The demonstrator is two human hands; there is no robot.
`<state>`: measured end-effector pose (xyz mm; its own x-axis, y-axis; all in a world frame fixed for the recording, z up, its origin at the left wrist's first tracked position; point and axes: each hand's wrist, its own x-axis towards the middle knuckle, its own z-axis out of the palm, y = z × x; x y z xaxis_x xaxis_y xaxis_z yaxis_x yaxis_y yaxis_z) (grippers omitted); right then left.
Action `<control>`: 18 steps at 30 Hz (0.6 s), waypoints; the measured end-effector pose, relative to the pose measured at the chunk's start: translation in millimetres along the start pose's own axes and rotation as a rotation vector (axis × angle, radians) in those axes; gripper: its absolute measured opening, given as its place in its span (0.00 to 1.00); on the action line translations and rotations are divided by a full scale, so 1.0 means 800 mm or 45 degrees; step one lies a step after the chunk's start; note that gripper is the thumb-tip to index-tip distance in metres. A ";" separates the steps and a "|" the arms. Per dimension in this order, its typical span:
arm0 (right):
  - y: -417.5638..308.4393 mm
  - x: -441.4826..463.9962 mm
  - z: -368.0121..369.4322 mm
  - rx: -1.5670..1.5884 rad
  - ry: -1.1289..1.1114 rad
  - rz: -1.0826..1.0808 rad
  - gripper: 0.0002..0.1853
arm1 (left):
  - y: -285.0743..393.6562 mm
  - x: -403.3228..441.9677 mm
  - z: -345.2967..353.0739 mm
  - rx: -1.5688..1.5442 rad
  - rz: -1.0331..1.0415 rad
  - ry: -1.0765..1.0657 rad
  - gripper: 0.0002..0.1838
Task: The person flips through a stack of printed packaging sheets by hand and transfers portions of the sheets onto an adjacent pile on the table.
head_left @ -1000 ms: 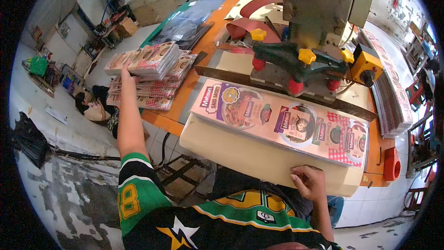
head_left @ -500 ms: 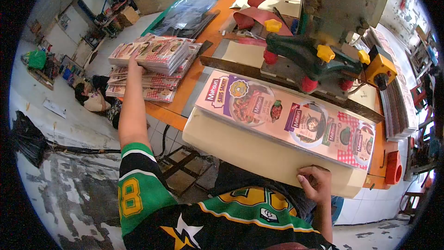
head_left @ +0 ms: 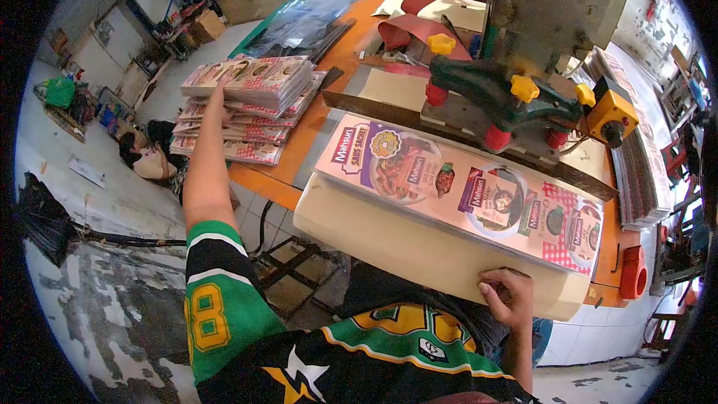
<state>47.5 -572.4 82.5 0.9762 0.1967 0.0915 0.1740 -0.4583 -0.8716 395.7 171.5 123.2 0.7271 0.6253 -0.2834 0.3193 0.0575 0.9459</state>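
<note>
Pink printed sheets in a small upper stack (head_left: 262,84) sit at the left of the orange table (head_left: 274,188), on top of a lower stack (head_left: 250,151) of similar sheets that spread out unevenly beneath it. The left hand (head_left: 217,101) reaches out to this upper stack and is against its near side, with a finger up over the top sheet; how widely the other fingers are spread, and whether they grip the sheets, I cannot tell.

On the right, the right hand (head_left: 508,295) is at the near edge of a cream board (head_left: 389,243), its fingers curled and the thumb close to the forefinger, a small gap showing between them. Nothing can be seen in its grasp. Just beyond those fingers, and apart from them, a long printed strip (head_left: 449,193) lies flat across the board, slanting from far left to near right.

Along the strip's far side runs a dark metal bar (head_left: 389,115), beneath a heavy machine (head_left: 550,15) with yellow and red knobs. Clear plastic sheets (head_left: 299,26) lie beyond the two stacks at the far left. A red holder (head_left: 633,273) stands at the table's right edge, nearer than a tall pile of printed sheets (head_left: 643,172).
</note>
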 end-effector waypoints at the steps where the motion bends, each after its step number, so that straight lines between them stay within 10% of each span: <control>1: 0.000 0.001 0.000 0.003 0.002 -0.004 0.09 | -0.001 -0.004 -0.005 0.106 0.057 -0.090 0.60; 8: 0.007 0.003 0.000 0.058 0.042 -0.002 0.08 | 0.018 -0.048 -0.010 0.723 0.075 -0.063 0.57; 14: 0.009 0.005 -0.004 0.091 0.002 -0.070 0.07 | 0.062 -0.047 -0.006 1.806 0.630 0.392 0.44; 18: 0.009 0.003 -0.004 0.070 0.003 -0.053 0.07 | 0.083 -0.069 0.028 1.635 1.042 0.459 0.34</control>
<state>51.1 -578.2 78.1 0.9685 0.2124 0.1296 0.2074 -0.4012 -0.8922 389.9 123.4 197.9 0.8373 0.3104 0.4501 0.3468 -0.9379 0.0017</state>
